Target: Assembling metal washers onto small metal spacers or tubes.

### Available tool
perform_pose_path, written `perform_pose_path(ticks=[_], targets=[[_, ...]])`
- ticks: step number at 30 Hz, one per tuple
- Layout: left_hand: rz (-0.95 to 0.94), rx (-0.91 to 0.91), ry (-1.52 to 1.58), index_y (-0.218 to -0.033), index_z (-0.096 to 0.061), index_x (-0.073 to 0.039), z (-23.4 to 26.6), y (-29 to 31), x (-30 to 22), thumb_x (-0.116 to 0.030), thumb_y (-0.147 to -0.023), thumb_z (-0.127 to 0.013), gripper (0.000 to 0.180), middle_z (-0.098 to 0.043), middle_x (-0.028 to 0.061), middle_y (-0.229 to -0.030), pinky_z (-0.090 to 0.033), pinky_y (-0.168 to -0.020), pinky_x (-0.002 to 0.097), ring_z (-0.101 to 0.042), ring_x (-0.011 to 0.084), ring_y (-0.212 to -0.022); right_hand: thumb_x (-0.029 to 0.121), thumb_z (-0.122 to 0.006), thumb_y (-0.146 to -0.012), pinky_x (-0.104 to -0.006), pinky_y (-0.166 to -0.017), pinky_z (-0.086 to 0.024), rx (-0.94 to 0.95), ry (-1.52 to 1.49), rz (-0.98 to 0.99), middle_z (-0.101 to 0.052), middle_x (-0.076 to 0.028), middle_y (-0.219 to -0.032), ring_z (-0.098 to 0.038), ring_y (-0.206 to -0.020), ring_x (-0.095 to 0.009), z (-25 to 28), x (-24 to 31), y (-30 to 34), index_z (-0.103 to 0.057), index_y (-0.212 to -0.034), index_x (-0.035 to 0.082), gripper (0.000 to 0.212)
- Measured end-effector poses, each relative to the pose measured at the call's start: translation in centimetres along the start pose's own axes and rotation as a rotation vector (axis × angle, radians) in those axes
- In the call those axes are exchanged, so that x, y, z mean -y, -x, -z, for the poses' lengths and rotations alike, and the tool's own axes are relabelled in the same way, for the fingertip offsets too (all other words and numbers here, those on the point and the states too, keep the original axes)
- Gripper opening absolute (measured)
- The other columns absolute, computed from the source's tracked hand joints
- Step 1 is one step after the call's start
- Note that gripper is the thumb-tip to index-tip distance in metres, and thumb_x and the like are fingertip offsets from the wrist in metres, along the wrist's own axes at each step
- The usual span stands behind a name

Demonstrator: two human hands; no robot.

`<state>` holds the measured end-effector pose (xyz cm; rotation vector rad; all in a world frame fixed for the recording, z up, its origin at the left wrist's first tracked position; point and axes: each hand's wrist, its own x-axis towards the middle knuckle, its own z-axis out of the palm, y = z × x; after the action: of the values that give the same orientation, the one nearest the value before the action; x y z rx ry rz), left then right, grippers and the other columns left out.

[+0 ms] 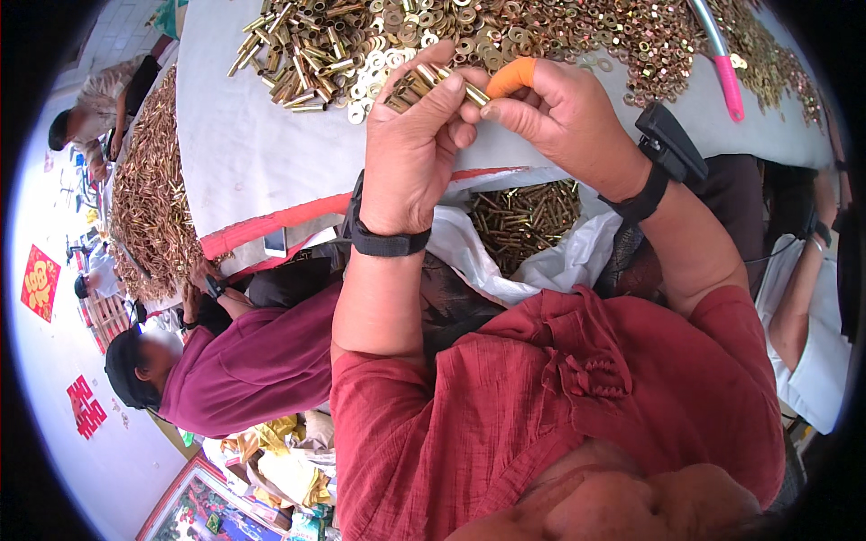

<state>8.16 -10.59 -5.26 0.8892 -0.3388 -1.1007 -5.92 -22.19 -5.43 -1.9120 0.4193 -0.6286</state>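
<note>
Several brass-coloured metal sleeves lie bunched in my left hand, its fingers curled round them and the thumb pressed on top. One longer brass-coloured piece points from that bunch toward my right hand. Its end is pinched between my right thumb and forefinger, which wears an orange finger cover. Whether a bolt sits inside it is too small to tell. Just beyond my hands, loose sleeves and flat washers are heaped on the pale table cover.
Small nuts are piled at the far right beside a pink-handled tool. Below the table edge, an open white sack holds many assembled bolts. Another person sits close on my left, by a large bolt heap.
</note>
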Motion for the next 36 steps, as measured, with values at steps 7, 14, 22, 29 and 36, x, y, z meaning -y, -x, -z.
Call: perform_pose_path(ticks=[7, 14, 22, 29, 36], targets=[[0.122, 0.059, -0.001, -0.13, -0.047, 0.003, 0.0, 0.0, 0.3, -0.01, -0.096, -0.06, 0.039, -0.067, 0.0126, -0.091, -0.051, -0.05, 0.0218, -0.063, 0.013, -0.064, 0.038, -0.078, -0.078, -0.0322, -0.056, -0.046, 0.054, 0.205, -0.009, -0.061, -0.007, -0.066, -0.058, -0.058, -0.021, 1.3, 0.2, -0.3, -0.066, -0.097, 0.005, 0.039], [0.057, 0.067, 0.048, -0.131, -0.047, 0.003, 0.5, -0.1, -0.8, -0.009, -0.098, -0.055, 0.036, -0.065, 0.0137, -0.1, -0.057, -0.061, 0.0265, -0.069, 0.0238, -0.085, 0.031, -0.067, -0.086, -0.039, -0.063, -0.047, 0.128, 0.805, -0.046, -0.062, -0.011, -0.079, -0.06, -0.071, -0.03, 5.1, -1.0, -1.7, -0.065, -0.109, 0.012, 0.029], [-0.014, -0.094, 0.078, -0.117, -0.056, 0.004, 0.5, -0.3, -0.9, -0.003, -0.097, -0.055, 0.022, -0.066, 0.0134, -0.098, -0.062, -0.077, 0.0297, -0.069, 0.023, -0.09, 0.031, -0.065, -0.088, -0.0414, -0.064, -0.048, -0.025, 0.969, 0.124, -0.063, -0.011, -0.082, -0.063, -0.076, -0.031, 4.9, -2.5, -1.2, -0.066, -0.104, 0.011, 0.026], [0.096, 0.099, 0.058, -0.119, -0.056, 0.0, 1.3, 0.0, -0.9, -0.011, -0.097, -0.057, 0.024, -0.067, 0.0161, -0.101, -0.062, -0.074, 0.0316, -0.07, 0.0233, -0.084, 0.025, -0.065, -0.085, -0.0374, -0.063, -0.052, -0.051, 0.909, 0.265, -0.064, -0.004, -0.086, -0.065, -0.077, -0.025, 1.4, -1.8, -0.5, -0.067, -0.1, 0.015, 0.018], [-0.088, -0.098, -0.633, -0.105, -0.063, -0.004, -0.3, 0.4, 0.4, -0.011, -0.092, -0.068, 0.015, -0.062, 0.0012, -0.073, -0.037, -0.045, 0.0197, -0.049, 0.0049, -0.053, 0.02, -0.067, -0.087, -0.0318, -0.063, -0.051, -0.096, 0.774, 0.305, -0.064, -0.005, -0.085, -0.064, -0.072, -0.022, 1.8, -2.0, -1.4, -0.069, -0.098, 0.009, 0.015]])
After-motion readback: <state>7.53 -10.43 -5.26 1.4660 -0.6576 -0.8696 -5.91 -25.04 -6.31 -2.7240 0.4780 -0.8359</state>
